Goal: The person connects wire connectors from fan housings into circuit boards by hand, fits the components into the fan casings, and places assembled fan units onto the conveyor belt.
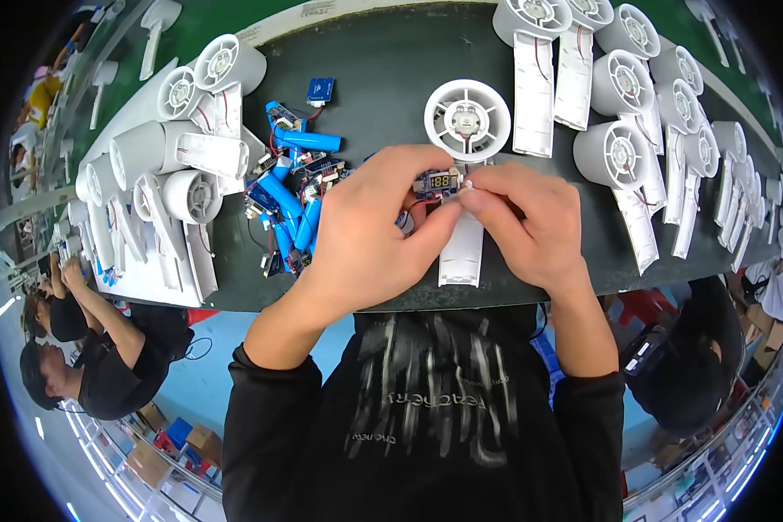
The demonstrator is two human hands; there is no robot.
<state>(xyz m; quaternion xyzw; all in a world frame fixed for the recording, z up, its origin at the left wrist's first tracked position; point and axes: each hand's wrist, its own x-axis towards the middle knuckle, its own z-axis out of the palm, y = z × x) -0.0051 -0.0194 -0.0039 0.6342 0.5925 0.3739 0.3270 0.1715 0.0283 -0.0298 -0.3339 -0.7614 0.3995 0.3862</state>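
Observation:
My left hand point(376, 230) is closed on a small blue circuit board point(438, 182) with a tiny digit display, pinched between thumb and fingers. Close against the board's right end, my right hand point(535, 222) pinches a small white connector point(467, 185); whether it is seated in the board cannot be made out. Red wire shows beneath the board. Under both hands lies a white handheld fan housing, its round fan head point(466, 120) beyond my fingers and its open handle shell point(461, 257) reaching toward me. The middle of that handle is hidden by my hands.
Left of my hands is a pile of blue batteries point(280, 193) wired to circuit boards, with one board point(320, 90) lying apart. White fan housings crowd the far left point(202, 196) and right point(618, 155) of the dark table point(365, 61). Other people sit at both sides.

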